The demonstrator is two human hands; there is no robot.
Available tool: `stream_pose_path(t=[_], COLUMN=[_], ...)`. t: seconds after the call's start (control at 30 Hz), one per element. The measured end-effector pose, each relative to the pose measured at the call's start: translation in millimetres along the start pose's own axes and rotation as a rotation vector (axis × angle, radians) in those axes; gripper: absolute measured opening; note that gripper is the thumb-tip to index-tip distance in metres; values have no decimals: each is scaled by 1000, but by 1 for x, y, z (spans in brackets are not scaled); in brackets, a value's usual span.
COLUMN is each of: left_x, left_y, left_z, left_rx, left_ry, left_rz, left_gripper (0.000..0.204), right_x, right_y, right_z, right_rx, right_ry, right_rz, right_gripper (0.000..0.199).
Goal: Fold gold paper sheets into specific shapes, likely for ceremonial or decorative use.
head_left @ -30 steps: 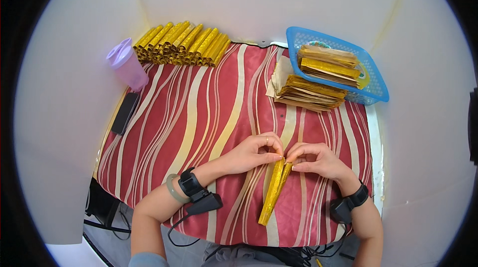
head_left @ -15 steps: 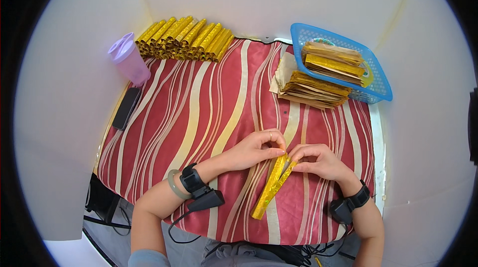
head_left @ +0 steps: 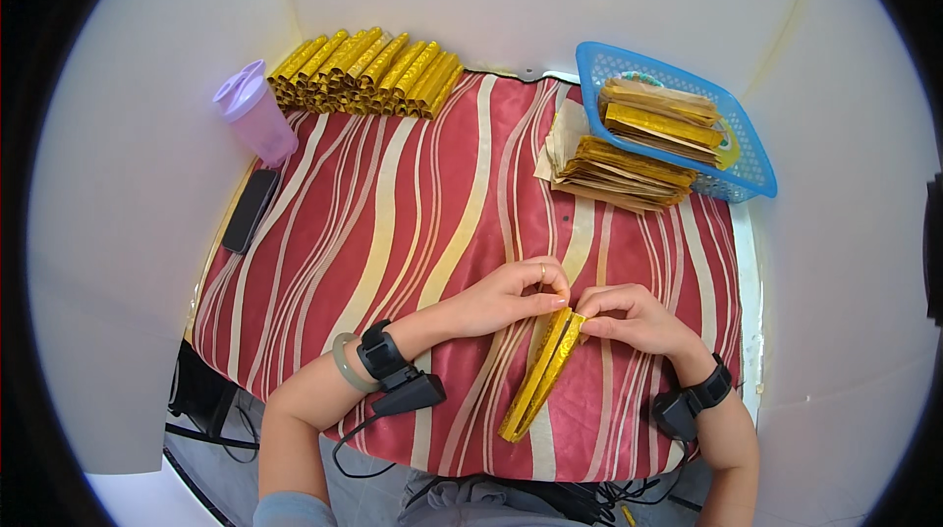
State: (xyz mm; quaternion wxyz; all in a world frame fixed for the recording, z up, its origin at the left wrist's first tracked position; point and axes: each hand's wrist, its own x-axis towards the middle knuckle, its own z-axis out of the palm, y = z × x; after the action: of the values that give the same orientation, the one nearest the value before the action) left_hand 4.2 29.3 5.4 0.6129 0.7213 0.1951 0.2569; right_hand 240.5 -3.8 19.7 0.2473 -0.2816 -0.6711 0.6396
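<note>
A long gold foil paper strip [head_left: 538,382], folded lengthwise with a narrow gap between its two sides, slants down toward me over the near part of the cloth. At its far end, my left hand [head_left: 516,293] pinches the left side between thumb and fingers. Close beside it, my right hand [head_left: 638,319] pinches the right side of the same end. Both hands are closed on the paper, the fingertips almost meeting. The near end of the strip is held by neither hand.
Gold paper rolls [head_left: 368,75] are piled at the far left. Near them are a lilac lidded cup [head_left: 257,114] and a black phone [head_left: 251,211]. Stacked gold paper sheets [head_left: 624,173] lie against a blue basket [head_left: 751,139] holding more. A red striped cloth [head_left: 324,203] covers the table.
The two sides of the gold paper have come closer to parallel, leaving a narrow slit where they spread in a V before. Both hands keep their pinch and have barely moved.
</note>
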Motion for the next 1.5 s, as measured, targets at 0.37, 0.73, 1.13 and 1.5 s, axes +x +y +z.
stream_pose_path(t=[0.37, 0.73, 1.13, 1.5], left_x=[1, 0, 0, 1], left_y=[0, 1, 2, 1], left_z=[3, 3, 5, 6], left_rx=[-12, -13, 5, 3], left_ry=[8, -11, -49, -90], left_rz=[20, 19, 6, 22], left_gripper=[13, 14, 14, 14], right_x=[1, 1, 1, 2], right_y=[0, 3, 2, -1], right_z=[0, 1, 0, -1], right_rx=[-41, 230, 196, 168], right_ry=[-20, 11, -1, -30], right_rz=[12, 97, 137, 165], right_gripper=[15, 12, 13, 14])
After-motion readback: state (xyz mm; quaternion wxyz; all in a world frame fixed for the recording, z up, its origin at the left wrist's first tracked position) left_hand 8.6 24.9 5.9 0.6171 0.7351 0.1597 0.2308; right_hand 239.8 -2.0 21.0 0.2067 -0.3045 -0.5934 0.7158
